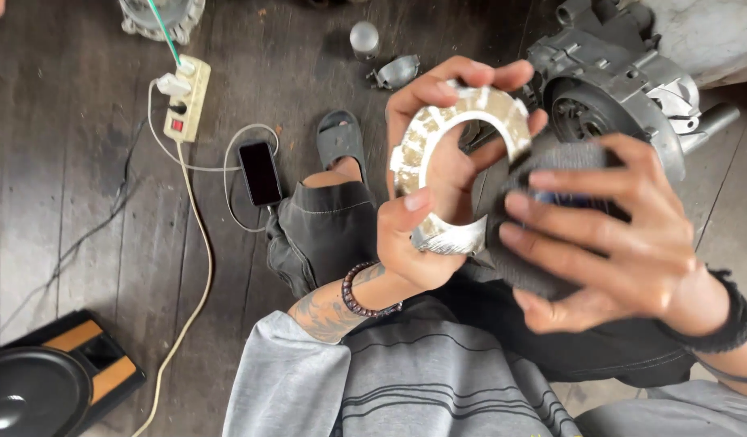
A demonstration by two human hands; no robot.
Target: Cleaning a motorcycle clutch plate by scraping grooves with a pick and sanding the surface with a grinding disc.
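At frame centre, the left hand (426,202) clamps its fingers and thumb around a pale, ring-shaped metal part with segmented, worn pads (438,146). The right hand (608,235), fingers curled together, presses a dark grey cloth (523,251) against the ring's right edge.

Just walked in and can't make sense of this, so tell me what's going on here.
A person sitting on a dark wooden floor holds a silvery metal ring in the left hand, fingers curled over its rim. The right hand presses a dark grey cloth against the ring's edge. A grey engine casing sits just beyond the hands. A phone lies on the floor, wired to a power strip, and a speaker stands at the lower left.
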